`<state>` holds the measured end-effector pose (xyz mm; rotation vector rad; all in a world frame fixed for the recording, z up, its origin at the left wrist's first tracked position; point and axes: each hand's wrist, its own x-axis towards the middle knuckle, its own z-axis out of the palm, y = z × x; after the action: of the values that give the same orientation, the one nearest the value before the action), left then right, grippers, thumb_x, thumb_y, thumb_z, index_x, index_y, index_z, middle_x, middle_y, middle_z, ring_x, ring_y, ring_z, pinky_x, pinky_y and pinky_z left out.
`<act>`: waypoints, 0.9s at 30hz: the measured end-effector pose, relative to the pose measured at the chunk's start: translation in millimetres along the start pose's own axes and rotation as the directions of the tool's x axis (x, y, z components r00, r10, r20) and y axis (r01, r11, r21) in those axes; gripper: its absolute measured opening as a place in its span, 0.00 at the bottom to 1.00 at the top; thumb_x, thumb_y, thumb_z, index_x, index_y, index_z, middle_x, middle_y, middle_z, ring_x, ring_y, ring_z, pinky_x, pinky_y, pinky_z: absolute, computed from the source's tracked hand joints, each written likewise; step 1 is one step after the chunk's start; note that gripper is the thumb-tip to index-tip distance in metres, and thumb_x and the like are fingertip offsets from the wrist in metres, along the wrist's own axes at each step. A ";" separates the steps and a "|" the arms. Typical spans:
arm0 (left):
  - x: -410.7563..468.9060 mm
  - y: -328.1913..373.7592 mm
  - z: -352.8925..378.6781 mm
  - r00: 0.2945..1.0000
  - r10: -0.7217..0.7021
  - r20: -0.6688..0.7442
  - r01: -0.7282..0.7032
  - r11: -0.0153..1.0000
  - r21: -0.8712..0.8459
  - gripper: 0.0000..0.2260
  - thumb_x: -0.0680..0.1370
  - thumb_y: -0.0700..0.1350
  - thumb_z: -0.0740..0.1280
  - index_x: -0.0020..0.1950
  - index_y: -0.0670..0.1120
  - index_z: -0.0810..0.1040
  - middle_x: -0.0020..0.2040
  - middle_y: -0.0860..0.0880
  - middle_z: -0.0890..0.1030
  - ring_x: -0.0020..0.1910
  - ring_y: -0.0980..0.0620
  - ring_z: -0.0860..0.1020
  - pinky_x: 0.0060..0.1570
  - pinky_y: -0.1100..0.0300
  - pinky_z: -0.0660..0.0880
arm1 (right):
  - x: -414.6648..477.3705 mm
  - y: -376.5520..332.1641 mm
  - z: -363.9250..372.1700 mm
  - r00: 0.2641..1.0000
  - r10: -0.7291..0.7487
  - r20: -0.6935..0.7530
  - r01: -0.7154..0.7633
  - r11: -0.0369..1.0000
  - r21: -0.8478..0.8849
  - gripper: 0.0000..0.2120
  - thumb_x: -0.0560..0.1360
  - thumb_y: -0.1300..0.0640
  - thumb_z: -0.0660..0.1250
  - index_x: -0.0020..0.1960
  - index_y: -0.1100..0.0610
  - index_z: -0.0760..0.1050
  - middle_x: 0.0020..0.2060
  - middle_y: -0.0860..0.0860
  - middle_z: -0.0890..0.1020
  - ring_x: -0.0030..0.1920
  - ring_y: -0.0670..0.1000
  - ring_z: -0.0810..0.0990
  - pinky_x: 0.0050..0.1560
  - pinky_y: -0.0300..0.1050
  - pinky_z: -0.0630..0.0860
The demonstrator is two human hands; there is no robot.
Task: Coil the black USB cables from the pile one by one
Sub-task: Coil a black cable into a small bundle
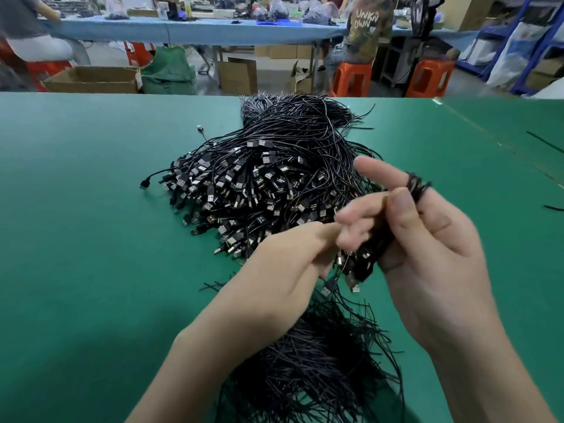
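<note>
A big pile of black USB cables [259, 178] lies on the green table [85, 209], silver plugs facing me. My right hand [427, 254] holds a bundle of black cables [375, 248], with a cable looped around its fingertips. Plugs of the bundle hang below its palm. My left hand [290, 264] is blurred, its fingers pinched on a cable at the bundle's left side. Another heap of loose cable ends [320, 361] spreads on the table under my forearms.
A stray plug [200, 128] lies left of the pile's far end. Thin black strips [546, 145] lie at the table's right. Beyond the far edge stand cardboard boxes [91, 79], orange stools [352, 77], a blue workbench [183, 30] and people.
</note>
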<state>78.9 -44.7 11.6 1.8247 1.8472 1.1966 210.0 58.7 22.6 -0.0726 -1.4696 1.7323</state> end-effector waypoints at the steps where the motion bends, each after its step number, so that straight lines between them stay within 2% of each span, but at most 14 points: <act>1: -0.6 0.3 -1.3 1.000 0.009 0.008 -0.009 0.999 0.043 0.20 0.84 0.43 0.58 0.44 0.70 0.71 0.39 0.58 0.74 0.34 0.62 0.72 0.38 0.73 0.67 | 0.5 -1.1 -1.8 0.999 -0.043 -0.033 0.040 0.996 -0.082 0.16 0.85 0.58 0.54 0.69 0.60 0.73 0.48 0.56 0.87 0.45 0.53 0.86 0.48 0.44 0.81; 3: -1.6 0.9 -4.7 0.998 0.045 0.046 -0.049 0.995 0.092 0.16 0.85 0.45 0.59 0.48 0.68 0.73 0.39 0.57 0.75 0.35 0.61 0.73 0.38 0.73 0.66 | 1.6 -1.9 -2.8 0.990 -0.112 -0.085 0.098 0.983 -0.158 0.16 0.86 0.57 0.53 0.70 0.59 0.71 0.54 0.58 0.86 0.53 0.58 0.86 0.54 0.45 0.81; 6: -3.8 -2.9 -9.4 0.997 0.029 0.072 -0.033 0.998 0.055 0.14 0.85 0.46 0.60 0.66 0.60 0.79 0.41 0.58 0.79 0.36 0.63 0.76 0.37 0.74 0.67 | 3.3 -1.7 -4.6 0.979 -0.119 -0.163 0.111 0.992 -0.059 0.16 0.87 0.59 0.52 0.72 0.61 0.68 0.57 0.57 0.85 0.57 0.59 0.85 0.56 0.43 0.80; 9: -5.5 -1.2 -11.6 0.997 0.027 0.071 -0.032 0.997 0.066 0.14 0.84 0.48 0.63 0.66 0.54 0.82 0.41 0.64 0.79 0.43 0.63 0.80 0.43 0.74 0.69 | 3.5 -1.2 -6.7 0.963 -0.132 -0.233 0.107 0.987 -0.117 0.16 0.87 0.59 0.52 0.72 0.61 0.68 0.57 0.56 0.86 0.58 0.57 0.85 0.56 0.43 0.80; 11: -4.9 3.5 -11.7 0.996 0.030 0.086 -0.035 0.997 0.066 0.12 0.83 0.50 0.64 0.63 0.54 0.84 0.41 0.62 0.80 0.43 0.60 0.80 0.43 0.72 0.71 | 1.0 0.6 -7.0 0.959 -0.163 -0.233 0.092 0.953 -0.290 0.16 0.87 0.58 0.53 0.73 0.59 0.68 0.56 0.52 0.86 0.57 0.54 0.85 0.57 0.42 0.80; 13: -4.2 7.2 -14.4 0.997 0.037 0.070 -0.043 0.995 0.087 0.11 0.83 0.52 0.64 0.57 0.54 0.85 0.40 0.59 0.82 0.41 0.59 0.80 0.40 0.70 0.72 | -2.0 3.7 -7.9 0.966 -0.215 -0.140 0.095 0.806 -0.584 0.16 0.86 0.55 0.55 0.72 0.55 0.70 0.54 0.45 0.86 0.56 0.48 0.85 0.57 0.41 0.80; 15: -5.5 7.0 -20.6 0.999 0.047 0.005 -0.048 0.990 0.131 0.11 0.82 0.55 0.64 0.49 0.55 0.85 0.37 0.57 0.82 0.36 0.58 0.79 0.35 0.69 0.71 | -3.8 9.7 -10.3 0.979 -0.202 -0.022 0.103 0.588 -0.802 0.16 0.86 0.51 0.55 0.70 0.51 0.73 0.48 0.40 0.86 0.51 0.42 0.84 0.53 0.38 0.79; 17: -8.4 2.8 -30.2 0.997 0.029 -0.075 -0.020 0.993 0.117 0.13 0.80 0.58 0.67 0.41 0.55 0.83 0.30 0.53 0.78 0.28 0.56 0.74 0.28 0.68 0.66 | -3.9 13.2 -10.1 0.995 -0.091 0.032 0.067 0.421 -0.905 0.16 0.85 0.47 0.54 0.68 0.46 0.74 0.41 0.38 0.84 0.43 0.39 0.82 0.43 0.38 0.77; 18: -10.0 0.3 -35.2 0.993 0.014 -0.117 -0.002 0.994 0.105 0.14 0.79 0.60 0.69 0.38 0.55 0.82 0.28 0.52 0.76 0.26 0.55 0.71 0.27 0.68 0.64 | -4.1 13.8 -8.6 0.999 -0.004 0.040 0.038 0.390 -0.920 0.17 0.85 0.44 0.52 0.67 0.43 0.75 0.38 0.38 0.83 0.40 0.39 0.81 0.40 0.37 0.74; 20: -12.5 -3.6 -43.4 0.981 -0.030 -0.192 0.042 0.997 0.061 0.14 0.76 0.62 0.72 0.35 0.56 0.81 0.26 0.53 0.75 0.25 0.56 0.69 0.27 0.71 0.62 | -5.3 13.6 -5.0 0.983 0.172 0.063 -0.020 0.444 -0.896 0.16 0.83 0.42 0.52 0.60 0.38 0.77 0.33 0.41 0.81 0.35 0.41 0.78 0.36 0.34 0.70; 22: -12.3 -4.4 -47.4 0.966 -0.087 -0.244 0.075 0.996 -0.055 0.12 0.73 0.60 0.76 0.35 0.55 0.83 0.26 0.53 0.77 0.23 0.58 0.71 0.27 0.72 0.66 | -6.9 11.8 -1.5 0.949 0.293 0.118 -0.079 0.581 -0.810 0.15 0.83 0.43 0.53 0.46 0.35 0.76 0.31 0.45 0.77 0.30 0.42 0.73 0.34 0.34 0.67; 23: -11.0 -4.5 -47.4 0.957 -0.113 -0.267 0.082 0.989 -0.123 0.10 0.73 0.58 0.77 0.35 0.55 0.84 0.26 0.52 0.79 0.23 0.58 0.74 0.28 0.72 0.68 | -7.6 10.6 -0.6 0.928 0.336 0.159 -0.108 0.655 -0.748 0.16 0.84 0.44 0.53 0.44 0.37 0.77 0.30 0.45 0.74 0.30 0.42 0.70 0.34 0.34 0.66; 25: -7.8 -6.4 -43.1 0.937 -0.159 -0.312 0.084 0.967 -0.241 0.11 0.71 0.57 0.78 0.35 0.52 0.85 0.27 0.50 0.80 0.23 0.58 0.76 0.29 0.70 0.71 | -8.7 9.2 -1.2 0.869 0.418 0.266 -0.193 0.780 -0.595 0.18 0.85 0.46 0.53 0.51 0.44 0.81 0.31 0.44 0.70 0.33 0.42 0.66 0.36 0.35 0.64; 27: -4.0 -7.8 -35.3 0.917 -0.196 -0.347 0.076 0.940 -0.332 0.13 0.69 0.57 0.80 0.36 0.49 0.84 0.27 0.50 0.79 0.25 0.59 0.75 0.29 0.69 0.71 | -10.0 7.8 -2.1 0.795 0.470 0.384 -0.271 0.841 -0.469 0.17 0.85 0.50 0.53 0.57 0.51 0.81 0.33 0.44 0.67 0.34 0.46 0.64 0.36 0.39 0.63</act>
<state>49.3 -59.7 26.4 1.3393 1.8005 1.7649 213.3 54.6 10.9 -0.1630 -2.3083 1.8194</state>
